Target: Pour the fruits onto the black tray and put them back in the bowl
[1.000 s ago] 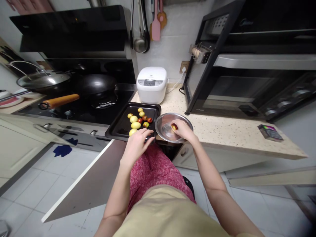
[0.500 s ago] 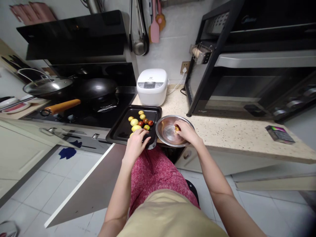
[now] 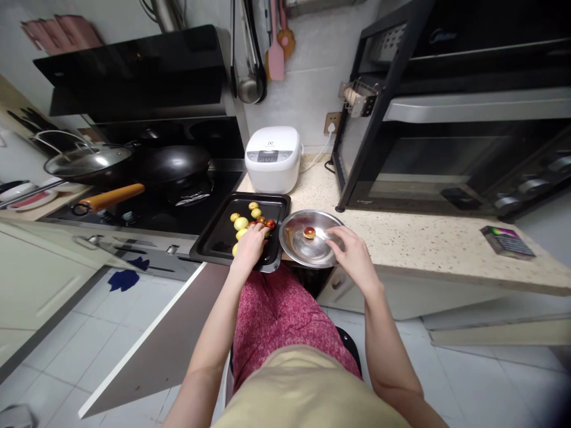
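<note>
My left hand (image 3: 250, 246) is over the black baking tray (image 3: 218, 245), its fingers closed about a partly hidden green-and-red jujube (image 3: 267, 233). Around it lie several yellow-green jujubes (image 3: 241, 223) and a few red-brown jujubes (image 3: 270, 224). In the shiny metal bowl (image 3: 297, 251) to the right of the tray rests one reddish-brown jujube with a yellowish underside (image 3: 309, 233). My right hand (image 3: 352, 252) is open at the bowl's right side, thumb and forefinger apart with nothing between them.
A white rice cooker (image 3: 273, 159) stands behind the tray. To the left is a stove with a wok (image 3: 173, 163) and a lidded pan (image 3: 91, 161). A black oven (image 3: 437, 160) and a small box (image 3: 507, 242) are on the right. Below the tray, a cabinet door (image 3: 156, 339) hangs open.
My right hand has let go of a jujube, which now lies in the bowl, and has drawn back to the right. My left hand has moved further in over the fruit and closed.
</note>
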`<state>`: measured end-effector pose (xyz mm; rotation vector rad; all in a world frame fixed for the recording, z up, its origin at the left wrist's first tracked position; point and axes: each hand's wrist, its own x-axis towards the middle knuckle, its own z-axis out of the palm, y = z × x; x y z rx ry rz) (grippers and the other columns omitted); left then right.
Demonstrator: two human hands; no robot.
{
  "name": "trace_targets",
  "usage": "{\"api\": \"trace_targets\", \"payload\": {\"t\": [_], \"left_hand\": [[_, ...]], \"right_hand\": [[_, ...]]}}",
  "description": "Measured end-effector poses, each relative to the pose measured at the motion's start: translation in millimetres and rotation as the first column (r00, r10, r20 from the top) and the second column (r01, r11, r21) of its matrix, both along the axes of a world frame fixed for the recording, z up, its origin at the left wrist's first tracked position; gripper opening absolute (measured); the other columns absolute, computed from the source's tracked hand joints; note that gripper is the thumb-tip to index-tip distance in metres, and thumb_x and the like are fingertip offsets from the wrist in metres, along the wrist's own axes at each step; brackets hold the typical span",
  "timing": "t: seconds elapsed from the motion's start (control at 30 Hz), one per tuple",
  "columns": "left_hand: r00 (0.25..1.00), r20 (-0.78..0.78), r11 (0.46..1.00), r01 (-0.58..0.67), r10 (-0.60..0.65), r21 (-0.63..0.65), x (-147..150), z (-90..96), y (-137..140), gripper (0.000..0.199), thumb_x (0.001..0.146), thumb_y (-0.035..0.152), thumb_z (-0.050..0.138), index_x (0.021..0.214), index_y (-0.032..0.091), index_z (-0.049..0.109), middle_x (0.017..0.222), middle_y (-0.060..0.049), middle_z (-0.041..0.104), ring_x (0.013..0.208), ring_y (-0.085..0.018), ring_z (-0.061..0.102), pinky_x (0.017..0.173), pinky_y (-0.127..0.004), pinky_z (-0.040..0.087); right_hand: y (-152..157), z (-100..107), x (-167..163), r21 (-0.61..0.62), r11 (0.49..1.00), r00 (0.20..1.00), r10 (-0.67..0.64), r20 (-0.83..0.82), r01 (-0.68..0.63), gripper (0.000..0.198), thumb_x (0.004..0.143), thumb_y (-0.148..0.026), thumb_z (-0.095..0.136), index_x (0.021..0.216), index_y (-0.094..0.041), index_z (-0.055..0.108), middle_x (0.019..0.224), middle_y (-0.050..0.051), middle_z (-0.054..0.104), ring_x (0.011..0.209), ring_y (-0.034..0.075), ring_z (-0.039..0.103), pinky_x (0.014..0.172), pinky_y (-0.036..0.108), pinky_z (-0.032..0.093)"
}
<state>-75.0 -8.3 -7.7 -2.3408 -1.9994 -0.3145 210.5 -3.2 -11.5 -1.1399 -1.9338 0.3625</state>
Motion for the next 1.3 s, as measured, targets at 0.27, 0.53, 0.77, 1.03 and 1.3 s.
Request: {"api": "trace_targets", "payload": {"t": [0.27, 0.53, 0.77, 1.03, 1.3], "left_hand": [[0.997, 0.074, 0.999, -0.025, 0.027, -0.027, 4, -5.9, 4, 0.033, 0.092, 0.008, 0.065, 0.124, 0.016, 0.068, 0.119, -0.014, 0.069, 0.113, -0.031, 0.067, 0.089, -0.038, 0.059], [0.743, 0.609, 0.922, 0.026, -0.277, 0.387, 24, 5.2, -41, 0.031, 0.098, 0.021, 0.068, 0.129, 0.019, 0.065, 0.123, -0.010, 0.069, 0.088, -0.017, 0.071, 0.086, -0.032, 0.061], [0.638, 0.670, 0.897, 0.077, -0.379, 0.435, 60, 6.2, -71, 0.030, 0.099, 0.020, 0.066, 0.128, 0.021, 0.064, 0.123, -0.010, 0.072, 0.114, -0.023, 0.070, 0.100, -0.036, 0.058], [0.591, 0.672, 0.873, 0.121, -0.446, 0.473, 74, -11.3, -72, 0.035, 0.098, 0.011, 0.062, 0.132, 0.023, 0.062, 0.123, -0.009, 0.071, 0.115, -0.021, 0.069, 0.103, -0.036, 0.058], [0.696, 0.617, 0.905, 0.118, -0.369, 0.408, 63, -11.7, -68, 0.033, 0.100, 0.014, 0.060, 0.132, 0.022, 0.062, 0.127, -0.010, 0.071, 0.120, -0.023, 0.068, 0.107, -0.040, 0.056]], "right_hand": [[-19, -4, 2, 0.107, 0.992, 0.997, -0.054, -0.056, 0.059, 0.016, 0.099, -0.024, 0.055, 0.099, -0.022, 0.071, 0.102, 0.009, 0.076, 0.099, 0.027, 0.071, 0.088, 0.044, 0.056], [-31, -2, -20, 0.208, 0.976, 0.991, 0.092, -0.100, -0.069, 0.018, 0.101, -0.019, 0.056, 0.106, -0.023, 0.073, 0.104, 0.007, 0.078, 0.102, 0.024, 0.072, 0.092, 0.043, 0.058], [-48, 0, -46, 0.105, 0.971, 0.959, 0.228, -0.165, -0.213, 0.027, 0.102, -0.026, 0.061, 0.128, -0.026, 0.067, 0.124, 0.007, 0.075, 0.117, 0.023, 0.070, 0.102, 0.040, 0.057], [-49, -2, -54, -0.046, 0.983, 0.942, 0.155, -0.296, -0.177, 0.025, 0.091, -0.026, 0.071, 0.116, -0.024, 0.069, 0.115, 0.006, 0.076, 0.099, 0.022, 0.074, 0.086, 0.033, 0.062], [7, 0, -38, -0.104, 0.982, 0.985, 0.165, 0.050, -0.159, 0.024, 0.084, -0.013, 0.068, 0.107, -0.020, 0.069, 0.109, 0.008, 0.077, 0.094, 0.023, 0.072, 0.083, 0.034, 0.057]]}}
